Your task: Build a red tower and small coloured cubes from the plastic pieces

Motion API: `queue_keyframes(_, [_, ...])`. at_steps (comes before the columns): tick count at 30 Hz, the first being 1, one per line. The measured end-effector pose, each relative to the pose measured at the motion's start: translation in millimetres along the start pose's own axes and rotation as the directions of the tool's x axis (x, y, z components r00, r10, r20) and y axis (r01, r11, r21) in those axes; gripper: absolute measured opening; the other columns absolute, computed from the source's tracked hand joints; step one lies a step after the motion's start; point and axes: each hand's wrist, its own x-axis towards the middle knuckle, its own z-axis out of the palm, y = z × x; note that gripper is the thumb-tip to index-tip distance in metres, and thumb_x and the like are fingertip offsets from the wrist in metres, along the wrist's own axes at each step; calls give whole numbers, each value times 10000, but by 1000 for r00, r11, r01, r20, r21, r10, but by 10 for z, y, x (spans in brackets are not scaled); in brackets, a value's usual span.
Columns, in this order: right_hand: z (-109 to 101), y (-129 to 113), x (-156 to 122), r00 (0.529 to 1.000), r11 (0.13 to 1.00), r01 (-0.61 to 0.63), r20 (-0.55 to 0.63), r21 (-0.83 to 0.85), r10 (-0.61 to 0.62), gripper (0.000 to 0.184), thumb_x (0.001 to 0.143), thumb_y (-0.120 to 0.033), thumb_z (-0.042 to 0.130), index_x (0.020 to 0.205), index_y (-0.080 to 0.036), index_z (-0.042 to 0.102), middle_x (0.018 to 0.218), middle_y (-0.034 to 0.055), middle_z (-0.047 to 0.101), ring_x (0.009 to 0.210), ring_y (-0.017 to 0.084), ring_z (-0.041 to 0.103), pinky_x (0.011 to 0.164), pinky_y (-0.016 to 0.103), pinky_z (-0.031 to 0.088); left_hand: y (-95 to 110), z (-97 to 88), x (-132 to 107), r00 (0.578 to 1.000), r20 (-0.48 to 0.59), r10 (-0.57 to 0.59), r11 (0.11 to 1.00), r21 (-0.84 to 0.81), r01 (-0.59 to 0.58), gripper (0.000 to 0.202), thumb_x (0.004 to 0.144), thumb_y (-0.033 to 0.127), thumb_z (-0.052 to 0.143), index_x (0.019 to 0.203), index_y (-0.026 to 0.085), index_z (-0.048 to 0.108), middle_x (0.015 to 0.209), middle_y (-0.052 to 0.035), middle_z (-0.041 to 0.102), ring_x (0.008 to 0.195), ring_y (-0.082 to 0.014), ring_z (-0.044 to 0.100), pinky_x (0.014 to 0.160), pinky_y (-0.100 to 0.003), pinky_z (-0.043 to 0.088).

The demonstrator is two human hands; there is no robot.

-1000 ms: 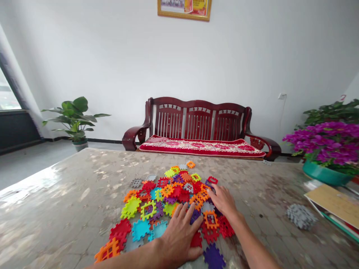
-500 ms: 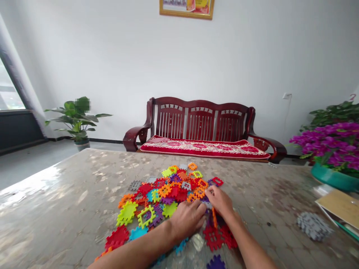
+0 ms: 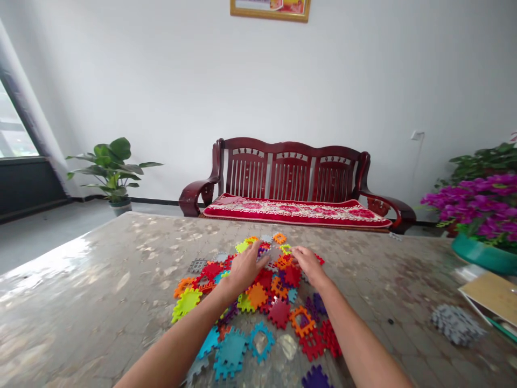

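A heap of colourful toothed interlocking plastic tiles lies on the table, with a red tile (image 3: 279,313), an orange tile (image 3: 257,296) and a blue tile (image 3: 231,347) near its front. Over the far left part of the heap is my left hand (image 3: 245,268), thumb spread from the fingers, nothing seen in it. Opposite it, my right hand (image 3: 310,265) reaches in from the right with fingers stretched toward the left. Between the two hands a grey tile (image 3: 274,254) shows, partly blurred; I cannot tell whether either hand touches it. My hands and forearms hide some tiles.
A stack of grey tiles (image 3: 457,324) stands at the right, near a brown folder (image 3: 493,296) and a teal flowerpot (image 3: 482,253) with purple flowers. A small black object (image 3: 390,321) lies on the patterned table (image 3: 100,302). Behind is a wooden bench (image 3: 288,172).
Both hands have moved away from me to the far part of the heap. The left hand has opened. Front tiles lie differently, and more blue, orange and red ones show.
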Motion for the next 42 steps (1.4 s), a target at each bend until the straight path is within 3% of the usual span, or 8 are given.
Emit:
queue_keyframes(7, [-616, 298, -550, 961, 991, 120, 256, -63, -100, 770, 622, -349, 723, 1350, -173, 543, 1450, 124, 492, 1345, 287, 431, 1141, 423, 290, 80, -201, -476, 979, 121, 163, 983, 70, -172, 411, 921, 458, 487, 1296, 297, 535, 1224, -65, 590, 1002, -211, 655, 801, -304, 514])
queue_keyframes(11, [-910, 432, -909, 867, 960, 146, 498, -238, -8, 1069, 515, -332, 798, 1487, -205, 370, 1602, 126, 221, 1470, 303, 196, 1194, 435, 157, 291, 162, -1044, 829, 353, 434, 898, -101, -428, 834, 668, 659, 697, 1392, 322, 457, 1351, -76, 555, 1181, -284, 569, 986, -402, 476])
queue_keyframes(15, [-925, 501, -1085, 835, 932, 160, 548, -326, 48, 1137, 498, -318, 800, 1514, -199, 305, 1613, 131, 180, 1487, 313, 121, 1200, 433, 128, 409, 666, -1346, 762, 482, 431, 889, -86, -449, 1134, 568, 749, 696, 1524, 326, 258, 1607, -132, 240, 1399, -428, 317, 1113, -608, 296])
queue_keyframes(19, [-823, 546, -1118, 873, 922, 218, 486, -318, -39, 1007, 565, -318, 753, 1490, -227, 367, 1557, 106, 334, 1453, 309, 228, 1190, 447, 174, 473, 856, -1270, 780, 502, 374, 909, -32, -415, 1210, 566, 820, 632, 1547, 246, 218, 1620, -205, 133, 1442, -466, 188, 1117, -639, 258])
queue_keyframes(25, [-600, 538, -1072, 938, 911, 266, 302, -314, -170, 689, 695, -309, 669, 1368, -239, 537, 1332, 87, 561, 1254, 266, 470, 1095, 396, 338, 596, 801, -1101, 839, 395, 374, 896, 78, -436, 1098, 623, 798, 623, 1493, 188, 343, 1538, -230, 342, 1391, -444, 324, 1095, -568, 341])
queue_keyframes(29, [-487, 572, -1030, 970, 916, 220, 170, -335, -171, 481, 807, -324, 575, 1280, -240, 609, 1228, 79, 616, 1193, 244, 513, 1064, 368, 364, 617, 753, -1019, 849, 306, 430, 858, 154, -490, 664, 827, 576, 597, 1363, 196, 499, 1354, -177, 553, 1217, -350, 520, 987, -478, 456])
queue_keyframes(34, [-486, 618, -1066, 968, 919, 210, 204, -335, -146, 569, 852, -428, 538, 1384, -228, 516, 1431, 81, 500, 1319, 258, 418, 1116, 397, 308, 555, 745, -907, 840, 264, 475, 828, 190, -528, 331, 931, 191, 411, 1207, 207, 593, 1112, -127, 653, 1067, -289, 587, 849, -407, 487])
queue_keyframes(42, [-434, 506, -1086, 973, 913, 200, 180, -357, -143, 537, 745, -281, 634, 1280, -252, 602, 1252, 79, 610, 1190, 260, 514, 1044, 383, 378, 616, 537, -665, 850, 338, 405, 875, 125, -467, 269, 933, 217, 393, 980, 171, 654, 942, -125, 704, 930, -234, 653, 815, -336, 483])
